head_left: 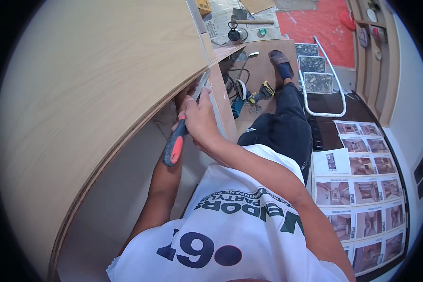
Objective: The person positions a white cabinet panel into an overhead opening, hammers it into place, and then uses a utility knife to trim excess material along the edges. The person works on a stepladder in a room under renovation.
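Note:
My right hand (pixel 199 115) is closed round a hand tool where its black and red handle (pixel 175 144) meets a long, flat metal blade (pixel 201 84). The handle points down toward me; the blade runs up along the edge of a wooden panel (pixel 103 75). What kind of tool it is does not show clearly. Just behind it, my left hand (pixel 181 99) is close under the panel's edge. The tool and my right hand hide most of its fingers, so its grip cannot be made out.
A cordless power tool (pixel 261 93) and cables lie on a board near my leg. Beyond are a hammer (pixel 254 22) and a dark-topped bottle (pixel 237 34). A folding step ladder (pixel 318 82) stands right, near printed picture sheets (pixel 366 188). Shelves (pixel 373 61) line the far right.

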Demonstrator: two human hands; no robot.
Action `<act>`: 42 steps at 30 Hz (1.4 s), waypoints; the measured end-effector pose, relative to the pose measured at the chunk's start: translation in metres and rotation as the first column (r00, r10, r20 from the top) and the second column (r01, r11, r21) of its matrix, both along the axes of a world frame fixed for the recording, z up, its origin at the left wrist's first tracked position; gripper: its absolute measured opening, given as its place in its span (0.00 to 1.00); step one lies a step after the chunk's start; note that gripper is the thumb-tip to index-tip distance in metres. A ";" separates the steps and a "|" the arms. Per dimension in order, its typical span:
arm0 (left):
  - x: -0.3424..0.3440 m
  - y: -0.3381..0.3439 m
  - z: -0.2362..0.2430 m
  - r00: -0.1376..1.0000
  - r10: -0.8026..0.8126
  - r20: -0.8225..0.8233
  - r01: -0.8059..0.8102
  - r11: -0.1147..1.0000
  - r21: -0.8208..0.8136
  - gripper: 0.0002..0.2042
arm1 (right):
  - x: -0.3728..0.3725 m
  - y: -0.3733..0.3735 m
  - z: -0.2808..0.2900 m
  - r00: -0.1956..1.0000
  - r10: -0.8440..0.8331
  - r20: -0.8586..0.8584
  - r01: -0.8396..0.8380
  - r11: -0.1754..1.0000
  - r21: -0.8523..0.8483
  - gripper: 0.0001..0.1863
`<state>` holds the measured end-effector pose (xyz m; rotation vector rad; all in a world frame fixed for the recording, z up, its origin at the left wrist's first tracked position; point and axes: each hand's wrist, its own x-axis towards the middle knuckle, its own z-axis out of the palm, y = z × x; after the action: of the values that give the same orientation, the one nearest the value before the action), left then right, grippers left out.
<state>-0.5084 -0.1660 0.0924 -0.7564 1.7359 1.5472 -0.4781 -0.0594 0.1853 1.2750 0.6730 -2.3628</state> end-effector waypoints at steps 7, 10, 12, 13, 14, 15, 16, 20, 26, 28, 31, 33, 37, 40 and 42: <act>0.000 0.009 0.015 0.992 0.064 0.110 -0.072 0.995 0.070 0.19 | 0.009 -0.004 0.002 0.996 0.025 -0.085 -0.014 0.991 0.135 0.33; -0.007 0.009 0.017 0.986 0.079 0.148 -0.092 0.992 0.082 0.18 | 0.005 0.005 0.007 0.994 0.065 -0.088 -0.060 0.996 0.060 0.34; -0.008 0.006 0.020 0.981 0.084 0.175 -0.101 0.991 0.086 0.18 | 0.001 0.016 0.018 0.998 0.054 -0.012 -0.055 0.997 -0.055 0.34; -0.012 0.005 0.019 0.979 0.078 0.189 -0.097 0.991 0.094 0.17 | 0.004 0.011 0.013 0.997 0.076 -0.016 -0.077 0.997 -0.024 0.34; -0.016 0.004 0.016 0.977 0.069 0.203 -0.091 0.991 0.102 0.17 | 0.009 0.001 0.003 0.995 0.099 -0.019 -0.099 0.995 0.006 0.34; -0.020 0.003 0.019 0.974 0.073 0.213 -0.095 0.991 0.099 0.17 | 0.008 -0.001 0.004 0.991 0.130 -0.027 -0.130 0.991 0.025 0.35; -0.022 0.001 0.021 0.970 0.078 0.229 -0.102 0.990 0.093 0.16 | 0.009 -0.001 0.004 0.991 0.128 -0.036 -0.126 0.991 0.045 0.35; -0.034 0.001 0.037 0.929 0.089 0.360 -0.115 0.992 0.052 0.15 | 0.011 -0.004 0.010 0.988 0.148 -0.034 -0.143 0.983 0.119 0.34; -0.008 0.011 0.047 0.997 -0.043 0.056 0.050 0.991 -0.124 0.13 | 0.020 -0.007 -0.002 0.970 0.230 -0.078 -0.201 0.941 0.272 0.31; -0.008 0.008 0.044 0.991 -0.137 -0.008 0.134 0.976 -0.170 0.12 | 0.024 -0.013 -0.006 0.963 0.245 -0.116 -0.183 0.903 0.389 0.30; -0.014 0.014 0.045 0.973 -0.227 -0.033 0.211 0.944 -0.254 0.10 | 0.024 -0.024 -0.010 0.971 0.213 -0.113 -0.112 0.814 0.570 0.30; -0.016 0.011 0.035 0.962 -0.271 -0.037 0.246 0.915 -0.321 0.10 | 0.024 -0.045 -0.025 0.977 0.197 -0.085 -0.075 0.685 0.725 0.29; -0.017 -0.007 0.007 0.948 -0.305 0.093 0.318 0.927 -0.199 0.10 | 0.009 -0.006 -0.015 0.993 0.120 0.007 -0.119 0.979 0.166 0.27; -0.012 0.006 -0.005 0.815 -0.569 0.111 0.530 0.653 -0.541 0.10 | 0.012 0.002 -0.046 1.000 0.002 -0.010 -0.002 1.000 0.004 0.26; 0.004 0.009 0.008 0.947 -0.319 -0.033 0.279 0.872 -0.402 0.09 | 0.019 0.006 -0.040 1.000 -0.003 0.009 0.003 0.998 0.067 0.27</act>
<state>-0.5044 -0.1566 0.0999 -0.5669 2.1590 1.0525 -0.4588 -0.0532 0.1454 1.3149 0.7532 -2.3533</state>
